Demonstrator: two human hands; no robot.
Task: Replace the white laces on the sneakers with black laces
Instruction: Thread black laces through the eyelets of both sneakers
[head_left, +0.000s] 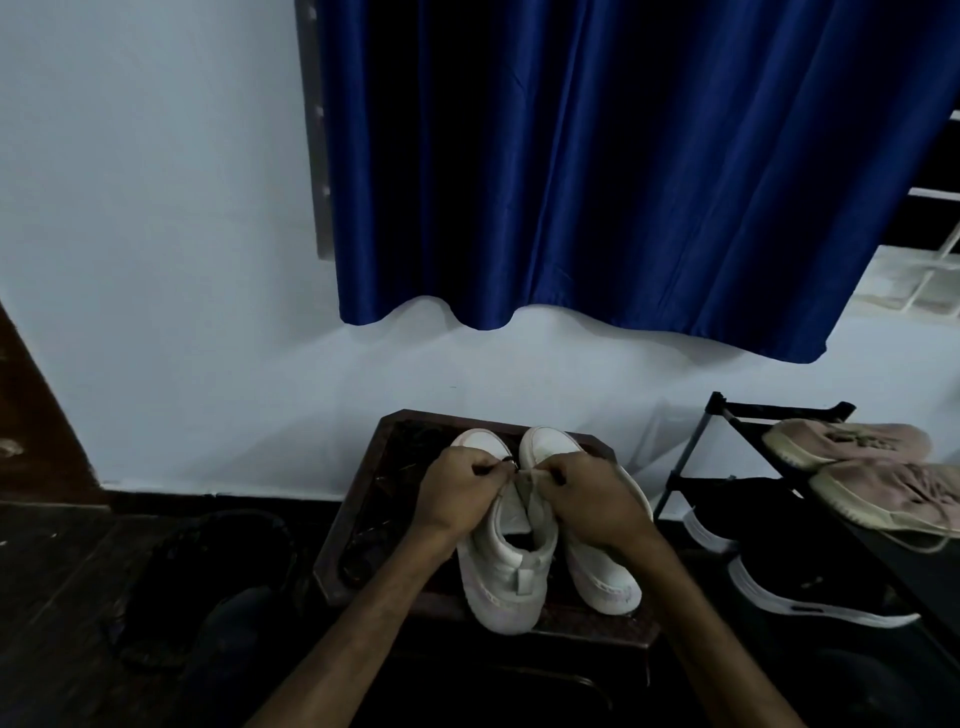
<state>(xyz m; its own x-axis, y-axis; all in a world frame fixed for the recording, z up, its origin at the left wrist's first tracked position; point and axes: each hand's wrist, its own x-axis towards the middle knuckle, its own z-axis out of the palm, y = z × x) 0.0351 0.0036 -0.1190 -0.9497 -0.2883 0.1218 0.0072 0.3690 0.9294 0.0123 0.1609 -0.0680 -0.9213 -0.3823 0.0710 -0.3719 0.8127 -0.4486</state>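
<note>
Two white sneakers stand side by side on a small dark wooden table (363, 519), toes toward the wall. Over the left sneaker (501, 577) both my hands work near its front eyelets. My left hand (460, 493) pinches a thin black lace (510, 462) at the eyelet row. My right hand (587, 499) has its fingers curled on the sneaker's tongue and upper edge. The right sneaker (602, 566) lies partly under my right hand and wrist. Dark laces (363, 540) lie on the table at the left, hard to make out.
A black shoe rack (727, 415) stands at the right with pink sneakers (852, 441) on top and black white-soled shoes (800, 577) below. A dark bag (208, 571) lies on the floor at the left. A blue curtain (623, 182) hangs on the pale wall.
</note>
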